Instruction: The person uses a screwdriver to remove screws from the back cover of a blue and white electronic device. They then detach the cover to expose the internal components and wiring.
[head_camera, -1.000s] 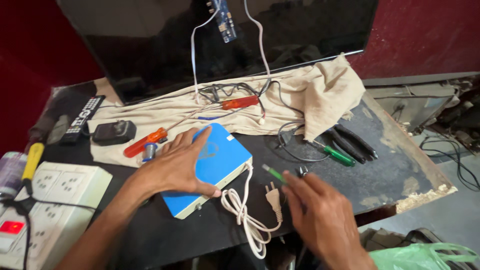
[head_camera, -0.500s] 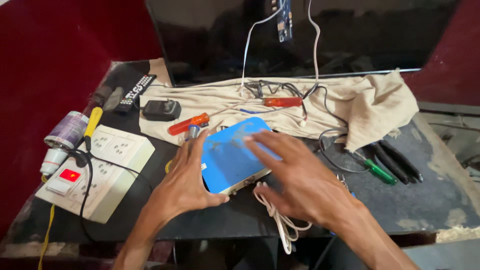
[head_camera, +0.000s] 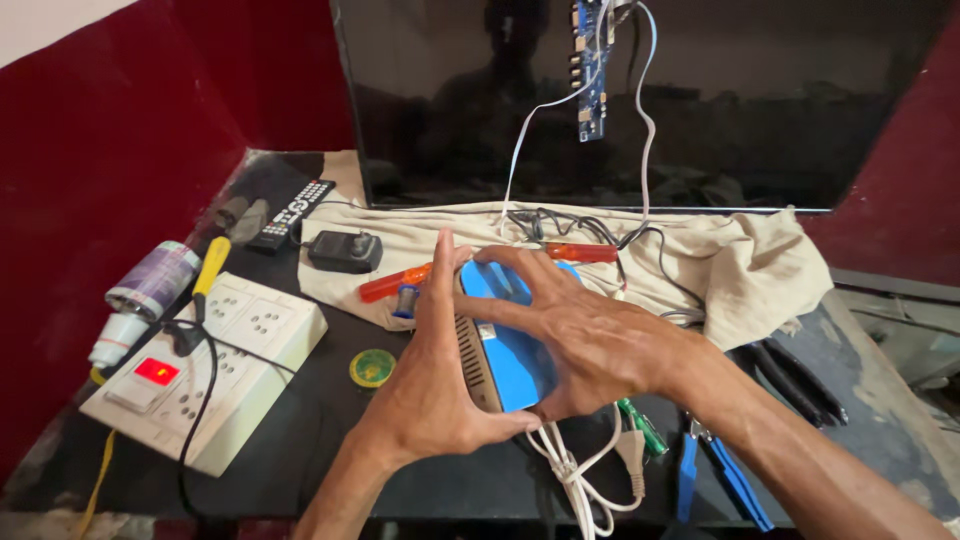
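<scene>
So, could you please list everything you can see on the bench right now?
blue box: one, blue with vented grey side, tilted up on edge, bench centre.
white cable: one, white, with a plug, below the box.
socket board: one, cream, red lit switch, left.
orange screwdrivers: two, on the cloth behind the box.
beige cloth: one, under the screen.
dark screen: one, black, upright at back, blue circuit board hanging on it.
black adapter: one, left end of the cloth.
remote: one, black, back left.
blue-handled pliers: one, front right.
left hand: grip on the box's near side.
right hand: spread over the box's top.
</scene>
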